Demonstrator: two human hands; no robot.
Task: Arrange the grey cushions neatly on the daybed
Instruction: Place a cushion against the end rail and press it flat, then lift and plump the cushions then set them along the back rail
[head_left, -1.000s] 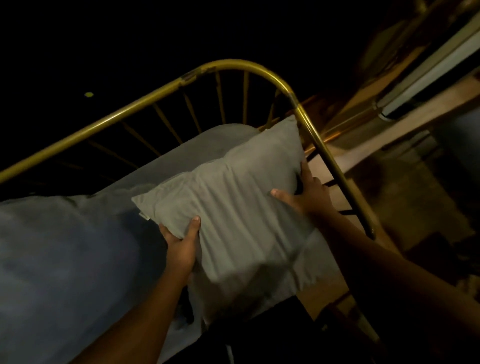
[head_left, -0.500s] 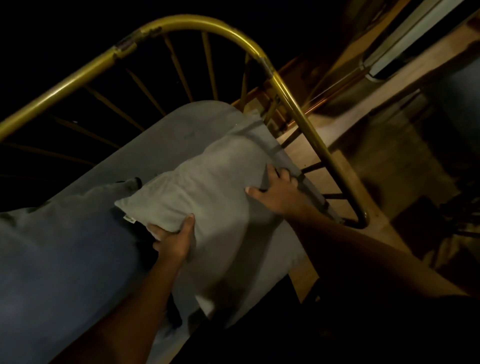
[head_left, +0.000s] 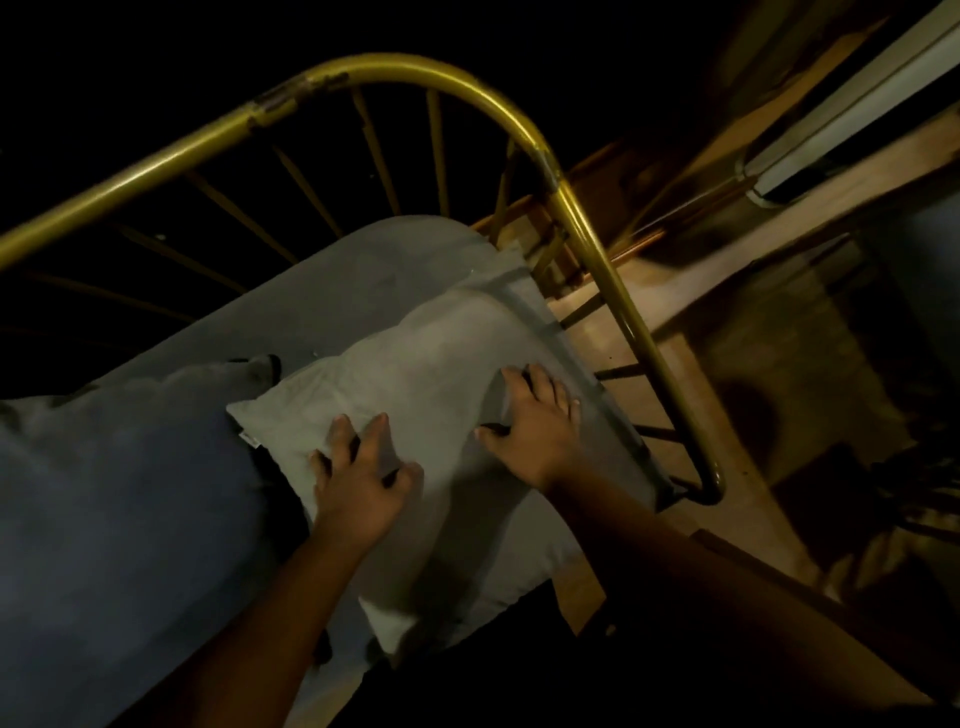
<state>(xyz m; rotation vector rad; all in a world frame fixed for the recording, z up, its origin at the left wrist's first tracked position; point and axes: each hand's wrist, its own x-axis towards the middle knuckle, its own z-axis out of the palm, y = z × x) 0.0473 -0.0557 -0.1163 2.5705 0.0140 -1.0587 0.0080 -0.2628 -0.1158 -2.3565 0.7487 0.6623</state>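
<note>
Pale grey cushion (head_left: 441, 415), soft and creased, small tag at one corner, lying flat on the daybed (head_left: 363, 275) right against the curved brass rail (head_left: 587, 228). Left hand (head_left: 358, 478) pressed on top, fingers spread; right hand (head_left: 535, 421) also flat, fingers splayed, nearer the rail. Second, bluish cushion (head_left: 130, 493) farther from the rail, dim and cut off. Beyond the rail, only darkness.
</note>
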